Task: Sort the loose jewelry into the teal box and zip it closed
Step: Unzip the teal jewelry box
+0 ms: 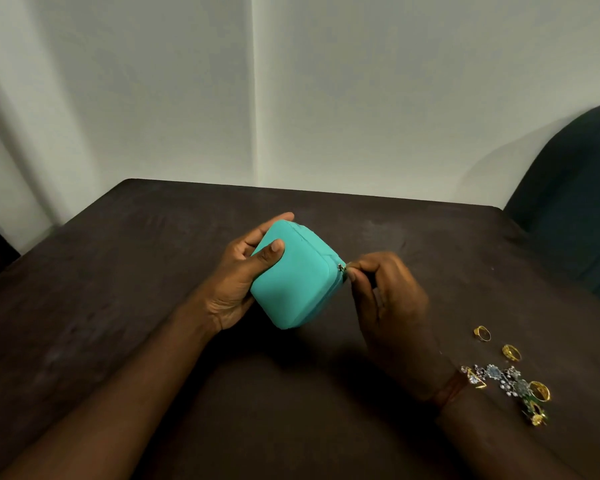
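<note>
- A pale wall (361, 98) stands behind everything.
- The dark brown counter (118, 271) fills the lower half of the view.
- Part of a dark green chair (575, 202) stands at the right far corner of the counter.
- The left hand (239, 282) grips the teal box (298, 282) from its left side. The thumb lies on the broad face and the fingers curl round the far edge.
- The right hand (388, 299) is just to the right of the box, with its fingers curled.
- The box is in the middle of the counter, between the two hands. It is tilted, with its broad face turned up toward the camera. I cannot tell if its lower edge touches the counter.
- The box looks almost square, so no long axis is clear. It stands like a diamond, and one corner points right, toward the right hand. The zipper seam runs along its right side.
- A heap of loose jewelry (506, 381) lies on the counter to the right of the right wrist, well apart from the box.
- Two gold rings (482, 333) lie separately, just beyond the heap.
- The zipper pull (342, 268) sits at the right corner of the box, pinched by the fingertips of the right hand.
</note>
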